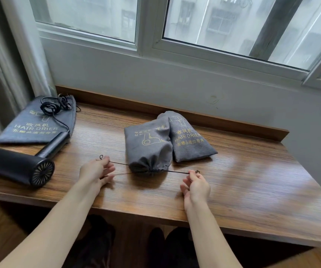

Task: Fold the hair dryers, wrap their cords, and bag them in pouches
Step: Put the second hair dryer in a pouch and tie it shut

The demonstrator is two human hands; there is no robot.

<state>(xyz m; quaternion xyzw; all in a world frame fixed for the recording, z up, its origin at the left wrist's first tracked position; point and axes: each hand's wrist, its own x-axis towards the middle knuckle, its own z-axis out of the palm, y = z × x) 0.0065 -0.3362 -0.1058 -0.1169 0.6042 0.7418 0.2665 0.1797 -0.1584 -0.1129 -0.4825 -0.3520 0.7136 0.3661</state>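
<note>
Far left: flat grey pouch (36, 124) on wooden desk (252, 171), its left corner partly cut off by curtain (11, 64); coiled black cord (53, 106) lies on it. Black hair dryer (20, 165) unfolded, handle touching pouch edge. L hand (96, 169) pinches drawstring (117, 163) end; fingers curled, grip pt. partly hidden. Centre: filled pouch (148, 149), mouth cinched, contents not visible. R hand (196, 184) pinches opposite string end. Second filled pouch (189, 140) just beside, behind-right, touching the first.
</note>
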